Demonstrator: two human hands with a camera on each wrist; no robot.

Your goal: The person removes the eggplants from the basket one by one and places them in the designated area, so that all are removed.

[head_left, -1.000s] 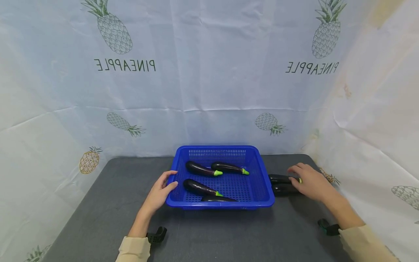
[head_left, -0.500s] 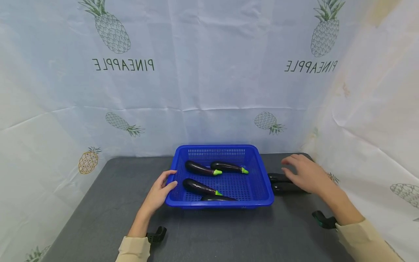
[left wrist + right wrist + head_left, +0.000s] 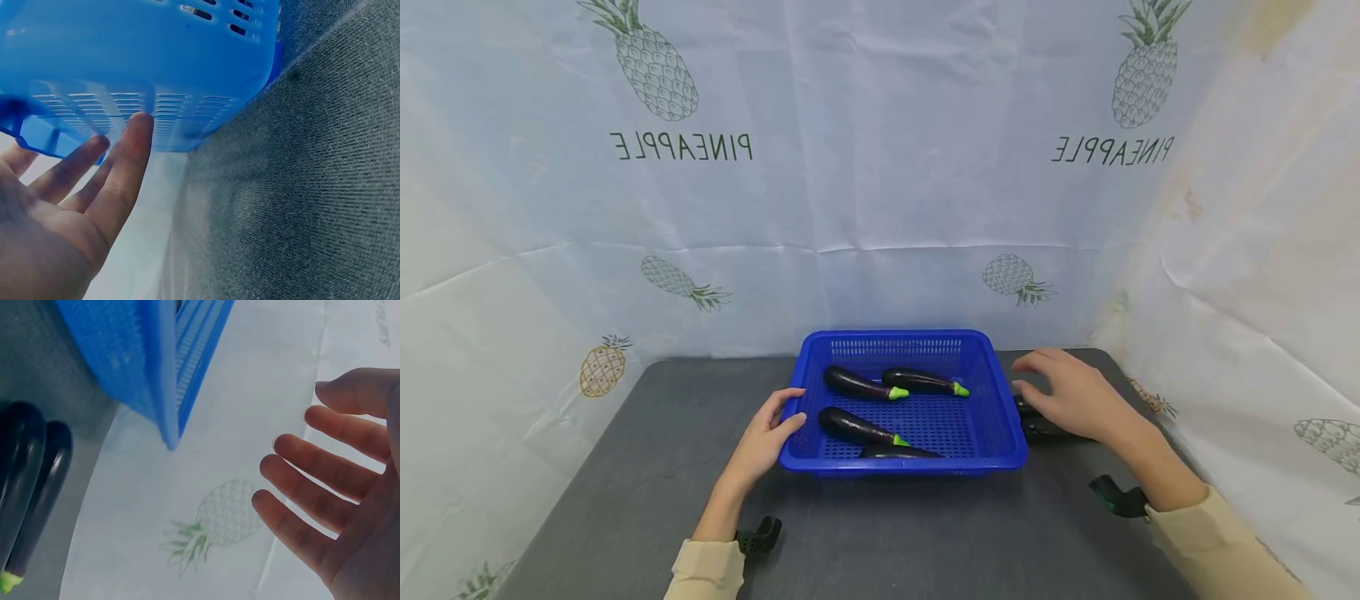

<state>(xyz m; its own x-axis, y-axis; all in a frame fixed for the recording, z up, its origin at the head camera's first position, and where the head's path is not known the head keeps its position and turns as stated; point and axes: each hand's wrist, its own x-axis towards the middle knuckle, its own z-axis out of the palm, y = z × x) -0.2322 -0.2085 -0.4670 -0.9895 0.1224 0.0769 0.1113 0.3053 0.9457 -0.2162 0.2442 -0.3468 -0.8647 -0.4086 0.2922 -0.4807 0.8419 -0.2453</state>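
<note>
Blue plastic makes up the basket (image 3: 902, 465), set toward the far edge of the dark tabletop (image 3: 887, 533), midway between its side edges. Four eggplants (image 3: 853, 426) lie inside: two along the far side, two by the near wall, the closest partly hidden by the rim. Green ends on three of them point right. Two more eggplants (image 3: 22, 469) rest side by side on the tabletop, between basket and right edge.

Of the hands, the left hand (image 3: 762, 437) touches the basket's left rim, fingers nearly straight along the outer wall. The right hand (image 3: 1067, 396), thumb and fingers apart, hovers just beside the basket's right rim. Pineapple-printed cloth (image 3: 917, 192) hangs behind.
</note>
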